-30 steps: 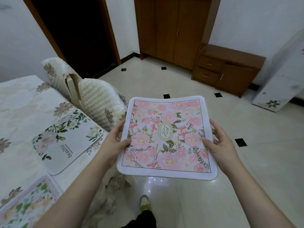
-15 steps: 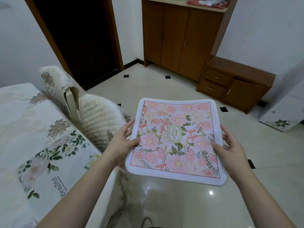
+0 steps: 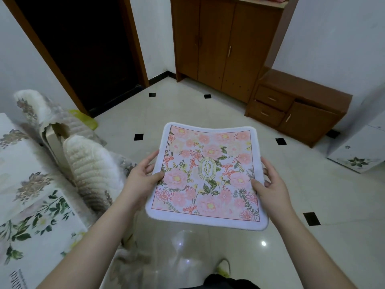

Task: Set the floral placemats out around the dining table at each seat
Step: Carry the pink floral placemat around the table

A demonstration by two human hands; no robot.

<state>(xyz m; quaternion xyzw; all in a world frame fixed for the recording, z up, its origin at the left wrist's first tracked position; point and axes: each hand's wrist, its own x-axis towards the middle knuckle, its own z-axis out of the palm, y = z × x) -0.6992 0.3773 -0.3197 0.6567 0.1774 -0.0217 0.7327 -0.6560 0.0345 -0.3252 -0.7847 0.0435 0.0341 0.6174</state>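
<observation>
Both hands, the left hand and right hand, keep a closed grip on opposite side edges of the pink floral placemat, holding it flat over the floor, beyond the worktop edge, probably to carry it unbent to a seat.

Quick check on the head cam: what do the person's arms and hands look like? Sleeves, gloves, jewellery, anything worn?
Both forearms are bare as far as the frame shows, with no sleeve edge in view. The left hand and right hand wear no gloves. No rings, watch or bracelet are visible on the fingers or wrists. Fingernails look short and unpainted.
</observation>
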